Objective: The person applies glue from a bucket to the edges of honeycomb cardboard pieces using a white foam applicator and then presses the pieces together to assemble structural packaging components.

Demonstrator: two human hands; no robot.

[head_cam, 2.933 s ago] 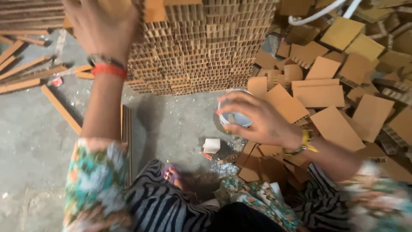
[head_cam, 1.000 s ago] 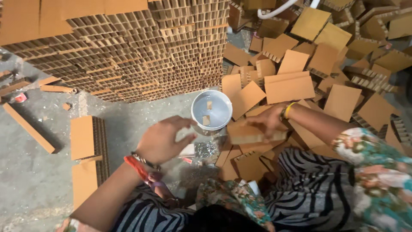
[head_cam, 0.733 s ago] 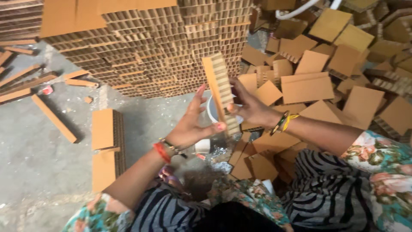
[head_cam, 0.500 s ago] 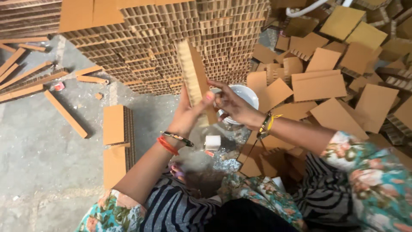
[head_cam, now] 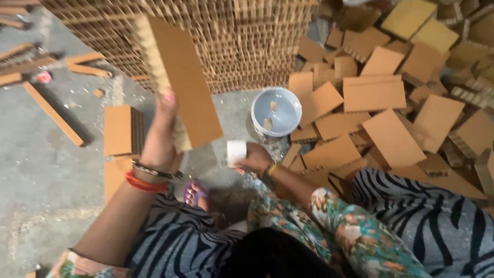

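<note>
A honeycomb cardboard block (head_cam: pixel 180 82) is held raised in the left hand (head_cam: pixel 162 136), gripped at its lower end, the fingers closed around the edge so that the smooth brown face is turned toward the camera and the ribbed cell edge is turned to the left. The block is lifted in front of the tall stacked wall of honeycomb cardboard (head_cam: pixel 242 41) that fills the top of the view, apparently held clear of the floor so that it can be handled freely. The right hand (head_cam: pixel 254 157) is lowered near the concrete floor (head_cam: pixel 46 170) and is closed on a small white roll (head_cam: pixel 236 152), probably tape or a similar wound material, though its kind cannot be told for certain. Just beyond that hand a white plastic bucket (head_cam: pixel 276 111) is set upright on the floor, within easy reach, with a few small cardboard scraps seen inside it. To the right, a loose heap of cut cardboard blocks (head_cam: pixel 381 103) is spread across the floor up to the right edge of the view, tilted and overlapping, as if tipped out for sorting. To the left, a short pile of flat blocks (head_cam: pixel 123 131) lies squared up beside the left forearm, and long cardboard strips (head_cam: pixel 54 113) are scattered toward the upper left corner. Red and dark bangles (head_cam: pixel 149 177) are worn on the left wrist, and zebra-striped trousers (head_cam: pixel 437 216) and a floral sleeve (head_cam: pixel 329 216) are seen along the bottom edge.
</note>
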